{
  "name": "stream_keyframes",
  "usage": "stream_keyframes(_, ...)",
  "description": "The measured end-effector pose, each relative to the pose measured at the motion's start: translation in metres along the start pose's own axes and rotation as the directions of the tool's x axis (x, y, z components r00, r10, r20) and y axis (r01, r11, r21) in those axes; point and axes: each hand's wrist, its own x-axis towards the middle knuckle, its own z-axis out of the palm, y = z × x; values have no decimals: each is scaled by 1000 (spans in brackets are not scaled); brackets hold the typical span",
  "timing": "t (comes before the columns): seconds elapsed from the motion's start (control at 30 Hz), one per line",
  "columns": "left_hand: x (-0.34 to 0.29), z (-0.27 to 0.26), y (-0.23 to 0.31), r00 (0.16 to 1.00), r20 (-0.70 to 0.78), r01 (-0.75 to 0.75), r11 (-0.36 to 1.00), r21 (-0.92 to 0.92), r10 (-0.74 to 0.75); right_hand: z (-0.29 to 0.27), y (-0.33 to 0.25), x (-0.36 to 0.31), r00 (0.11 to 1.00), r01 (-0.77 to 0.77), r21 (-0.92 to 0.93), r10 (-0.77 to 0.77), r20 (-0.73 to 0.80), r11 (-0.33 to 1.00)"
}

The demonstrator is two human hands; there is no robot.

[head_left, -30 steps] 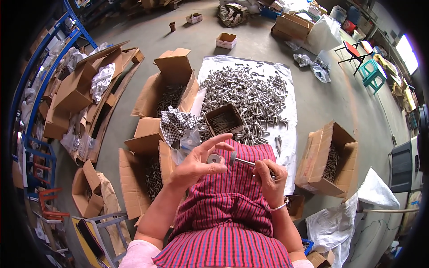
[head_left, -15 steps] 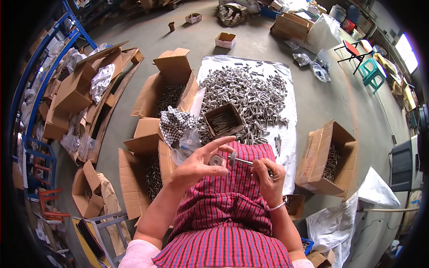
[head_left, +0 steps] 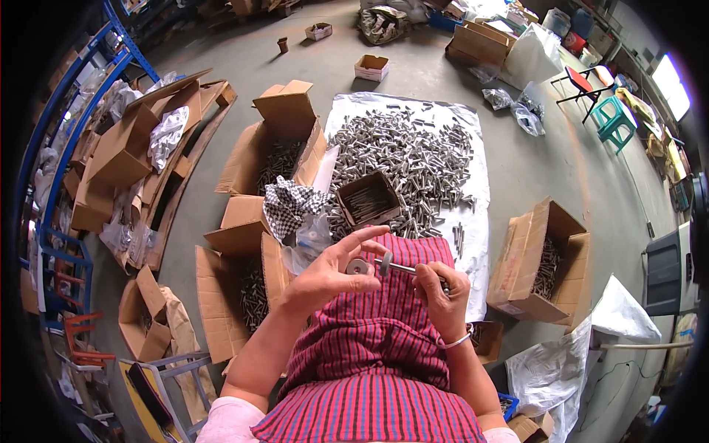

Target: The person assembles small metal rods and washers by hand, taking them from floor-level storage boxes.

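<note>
The left hand (head_left: 325, 275) is raised over the lap with its fingers partly spread; thumb and forefinger pinch a round metal washer (head_left: 358, 266) by its rim. The right hand (head_left: 441, 288) is curled closed around the shank of a steel bolt (head_left: 405, 267), which lies roughly level and points left, its head just beside the washer. Whether the washer touches the bolt cannot be told. Both hands hover above a red striped apron (head_left: 377, 347) covering the person's knees.

Just beyond the hands, on the concrete floor, lies a white sheet (head_left: 480, 192) heaped with a pile of loose bolts (head_left: 402, 155). A small open cardboard box (head_left: 367, 199) with bolts laid in it sits at the near edge of that pile. To its left is a black-and-white checked cloth (head_left: 290, 203), resting beside a large open carton (head_left: 275, 140) holding more bolts. Another open carton (head_left: 236, 295) stands near left of the left forearm, and a third carton (head_left: 543, 262) with bolts inside stands to the right, well apart from the right hand. A blue metal rack (head_left: 70, 118) runs along the far left.
</note>
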Motion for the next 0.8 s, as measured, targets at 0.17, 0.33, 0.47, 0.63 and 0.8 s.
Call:
stream_keyframes(0.17,5,-21,-5,957,154,223,962,159,-247,1,0,0,997,70,-30,-69,32,997)
stream_keyframes(0.33,6,-15,-3,987,63,142,985,94,-148,2,1,2,999,47,-43,-46,24,998)
stream_keyframes(0.47,2,-8,0,974,170,134,986,102,-150,3,-1,2,999,48,-35,-47,18,998)
stream_keyframes(0.63,8,-14,-6,949,100,295,954,56,-300,0,3,0,998,57,-32,-55,34,998)
stream_keyframes(0.8,4,4,-5,992,115,61,996,-58,-54,-5,5,-3,999,34,-22,-34,21,999)
